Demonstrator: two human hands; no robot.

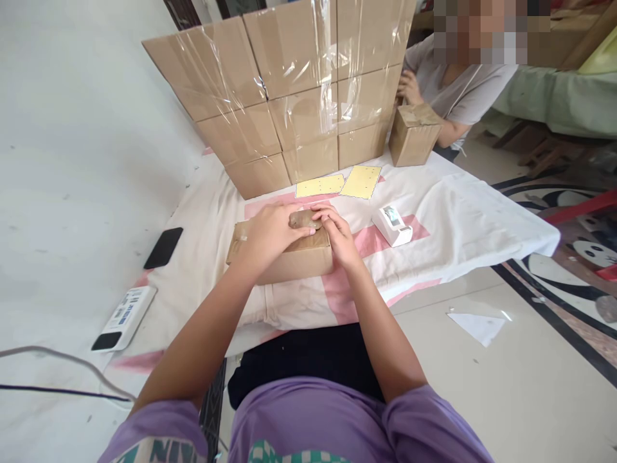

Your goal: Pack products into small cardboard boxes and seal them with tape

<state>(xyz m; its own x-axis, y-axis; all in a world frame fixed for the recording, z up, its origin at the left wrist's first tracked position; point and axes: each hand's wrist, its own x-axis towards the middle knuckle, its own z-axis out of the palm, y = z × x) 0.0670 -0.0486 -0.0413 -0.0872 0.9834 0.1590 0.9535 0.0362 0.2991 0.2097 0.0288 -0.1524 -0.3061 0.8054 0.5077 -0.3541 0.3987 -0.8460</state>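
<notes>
A closed cardboard box point(294, 265) lies on the cloth-covered table in front of me. On its top is a brownish, shiny, rounded roll that looks like packing tape point(303, 220). My left hand point(272, 228) rests over the left of the box top, its thumb and fingers around the roll. My right hand point(338, 233) grips the roll's right end with bent fingers, at the right edge of the box. Parts of the roll and the box top are hidden under my hands.
Taped cardboard boxes point(308, 122) form a wall at the back, with yellow sheets point(361, 182) before it. A small white box-shaped item point(393, 225) stands right. A black phone-like slab point(164, 247) and white device point(124, 318) lie left. Another person point(463, 96) is beside a carton point(413, 136).
</notes>
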